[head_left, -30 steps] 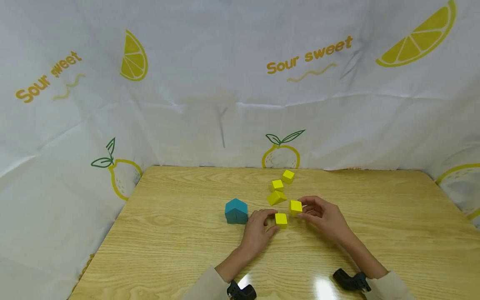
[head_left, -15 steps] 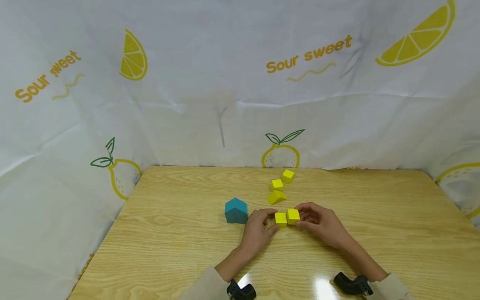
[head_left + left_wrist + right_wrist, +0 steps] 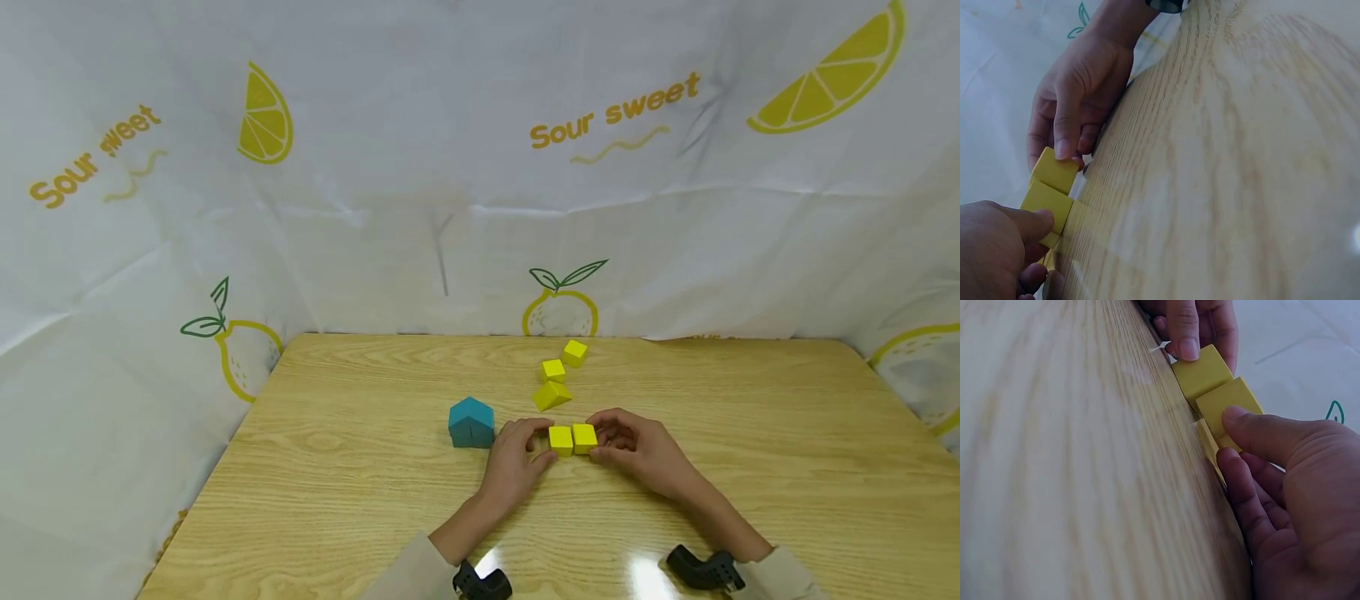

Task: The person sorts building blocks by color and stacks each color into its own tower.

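Note:
Two yellow cubes stand side by side on the wooden table in the head view. My left hand [image 3: 516, 462] pinches the left yellow cube [image 3: 560, 442] between thumb and fingers. The right yellow cube [image 3: 584, 439] is pinched by my right hand [image 3: 637, 450] from its right side. In the left wrist view, the left cube [image 3: 1047, 203] is under my left thumb, with the other cube [image 3: 1055, 169] right against it. The right wrist view shows my right thumb on the face of the right cube [image 3: 1230, 406].
Just left of my left hand stands a blue house-shaped block stack [image 3: 472, 422]. Behind the two cubes lie a yellow triangular block [image 3: 552, 396], a yellow cube [image 3: 553, 370] and another yellow cube [image 3: 575, 353]. A lemon-print cloth [image 3: 390, 250] hangs behind the table [image 3: 337, 500].
My right hand has brought its yellow cube toward me, left and down, beside the left one. My left hand has stayed on its cube.

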A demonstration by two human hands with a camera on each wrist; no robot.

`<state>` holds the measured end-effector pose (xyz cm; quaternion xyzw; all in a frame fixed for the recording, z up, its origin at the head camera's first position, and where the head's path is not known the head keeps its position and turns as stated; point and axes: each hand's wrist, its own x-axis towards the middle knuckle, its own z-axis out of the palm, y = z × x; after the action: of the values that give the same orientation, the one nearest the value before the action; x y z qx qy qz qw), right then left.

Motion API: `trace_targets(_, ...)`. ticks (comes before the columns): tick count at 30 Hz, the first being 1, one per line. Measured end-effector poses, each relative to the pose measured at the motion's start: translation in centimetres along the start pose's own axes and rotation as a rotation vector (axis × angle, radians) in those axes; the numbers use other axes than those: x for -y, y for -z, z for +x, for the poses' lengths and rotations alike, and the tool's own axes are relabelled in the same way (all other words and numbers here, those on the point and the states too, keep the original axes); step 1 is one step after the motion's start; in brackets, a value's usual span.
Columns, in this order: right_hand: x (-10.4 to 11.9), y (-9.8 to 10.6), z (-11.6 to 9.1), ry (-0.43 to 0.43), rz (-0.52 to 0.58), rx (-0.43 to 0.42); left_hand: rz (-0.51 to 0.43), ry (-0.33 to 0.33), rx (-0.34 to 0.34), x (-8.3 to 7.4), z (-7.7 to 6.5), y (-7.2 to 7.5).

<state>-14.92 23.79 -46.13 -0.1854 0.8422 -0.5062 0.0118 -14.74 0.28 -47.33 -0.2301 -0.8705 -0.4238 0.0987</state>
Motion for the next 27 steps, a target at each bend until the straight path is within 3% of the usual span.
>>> trace_targets(27,0.34,-0.33,0.11,-0.023,-0.063,0.01,0.004,0.002,-0.003,-0.06,0.02,0.02)
